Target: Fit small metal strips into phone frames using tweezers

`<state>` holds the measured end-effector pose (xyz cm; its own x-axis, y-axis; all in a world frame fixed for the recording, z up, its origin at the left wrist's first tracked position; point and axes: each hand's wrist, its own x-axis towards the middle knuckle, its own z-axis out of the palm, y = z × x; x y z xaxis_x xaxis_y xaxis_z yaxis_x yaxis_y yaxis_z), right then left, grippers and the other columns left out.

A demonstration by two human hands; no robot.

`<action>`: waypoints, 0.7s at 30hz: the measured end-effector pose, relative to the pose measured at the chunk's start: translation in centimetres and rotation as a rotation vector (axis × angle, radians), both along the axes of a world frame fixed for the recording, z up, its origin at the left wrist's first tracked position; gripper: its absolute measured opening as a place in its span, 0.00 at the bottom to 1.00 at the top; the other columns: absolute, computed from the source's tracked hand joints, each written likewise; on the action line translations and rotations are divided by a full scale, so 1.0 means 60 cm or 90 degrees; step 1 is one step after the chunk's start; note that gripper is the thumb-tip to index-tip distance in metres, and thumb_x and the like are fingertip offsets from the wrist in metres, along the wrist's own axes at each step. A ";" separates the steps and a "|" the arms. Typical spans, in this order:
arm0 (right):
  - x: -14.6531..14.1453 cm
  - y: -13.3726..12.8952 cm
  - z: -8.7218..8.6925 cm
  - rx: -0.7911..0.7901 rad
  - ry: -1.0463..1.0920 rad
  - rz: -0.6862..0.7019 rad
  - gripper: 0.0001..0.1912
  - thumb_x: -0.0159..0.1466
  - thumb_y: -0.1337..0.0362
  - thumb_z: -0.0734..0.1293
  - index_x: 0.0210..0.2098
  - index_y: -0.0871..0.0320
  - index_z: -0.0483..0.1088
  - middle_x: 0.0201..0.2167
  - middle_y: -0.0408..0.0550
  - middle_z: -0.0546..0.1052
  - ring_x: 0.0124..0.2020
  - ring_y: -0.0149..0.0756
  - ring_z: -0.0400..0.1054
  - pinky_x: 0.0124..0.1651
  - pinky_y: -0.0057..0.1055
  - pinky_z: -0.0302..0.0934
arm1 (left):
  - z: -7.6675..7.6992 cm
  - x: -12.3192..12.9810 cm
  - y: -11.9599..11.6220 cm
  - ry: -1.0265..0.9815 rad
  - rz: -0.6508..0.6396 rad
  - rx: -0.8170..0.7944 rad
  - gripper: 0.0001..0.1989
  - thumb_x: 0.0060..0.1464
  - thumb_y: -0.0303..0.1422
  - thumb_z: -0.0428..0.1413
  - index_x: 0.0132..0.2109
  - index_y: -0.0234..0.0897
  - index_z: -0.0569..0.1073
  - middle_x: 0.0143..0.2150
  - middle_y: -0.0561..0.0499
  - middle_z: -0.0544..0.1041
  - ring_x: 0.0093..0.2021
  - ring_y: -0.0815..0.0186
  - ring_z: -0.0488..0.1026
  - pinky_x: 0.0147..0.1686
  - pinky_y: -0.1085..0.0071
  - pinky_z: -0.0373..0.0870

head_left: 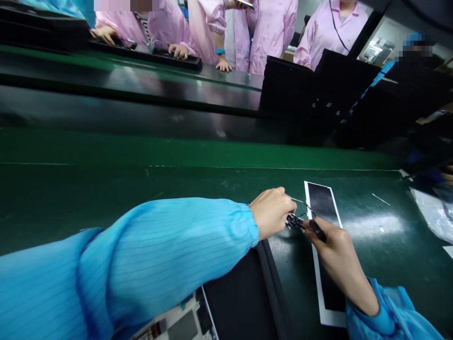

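Note:
My left hand (272, 211) is closed on a small black-and-silver part (294, 221) with thin wire-like strands. Facing it, my right hand (334, 243) pinches a short black piece (317, 231) between thumb and fingers, close against that part. What exactly these small items are, I cannot make out. Both hands are above the green work surface (198, 182), beside a white-edged sheet with dark strips (322, 200). Below my left forearm lies a device with a black panel (237, 297) and exposed inner parts (184, 326), partly covered by my sleeve.
A clear plastic bag (435, 215) lies at the right. Beyond the green ledge runs a dark conveyor-like strip (141, 101). Black boards or boxes (290, 89) stand at the upper right. Several people in pink smocks (272, 33) are across the line, one person's hand (223, 63) resting on its edge.

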<state>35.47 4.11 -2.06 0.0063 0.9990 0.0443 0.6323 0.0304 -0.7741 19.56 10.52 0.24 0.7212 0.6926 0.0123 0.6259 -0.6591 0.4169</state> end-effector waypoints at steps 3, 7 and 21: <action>0.002 -0.001 -0.004 0.011 0.007 -0.037 0.06 0.54 0.62 0.61 0.26 0.56 0.69 0.20 0.41 0.68 0.27 0.33 0.64 0.30 0.28 0.55 | 0.000 0.000 0.000 0.013 0.027 0.012 0.10 0.51 0.22 0.49 0.32 0.35 0.75 0.31 0.48 0.74 0.36 0.61 0.66 0.36 0.67 0.61; 0.012 -0.004 -0.009 0.022 0.030 -0.113 0.09 0.54 0.59 0.62 0.28 0.56 0.70 0.22 0.43 0.71 0.24 0.33 0.62 0.28 0.29 0.54 | -0.001 -0.002 0.003 0.023 0.062 0.023 0.10 0.50 0.22 0.49 0.31 0.34 0.74 0.30 0.47 0.75 0.37 0.58 0.64 0.37 0.63 0.59; -0.010 -0.014 0.002 0.030 0.334 -0.193 0.16 0.51 0.56 0.68 0.36 0.58 0.67 0.23 0.44 0.72 0.16 0.22 0.54 0.18 0.22 0.46 | 0.007 0.001 0.009 -0.191 0.116 -0.220 0.09 0.49 0.25 0.53 0.38 0.34 0.76 0.37 0.50 0.75 0.39 0.64 0.69 0.40 0.71 0.64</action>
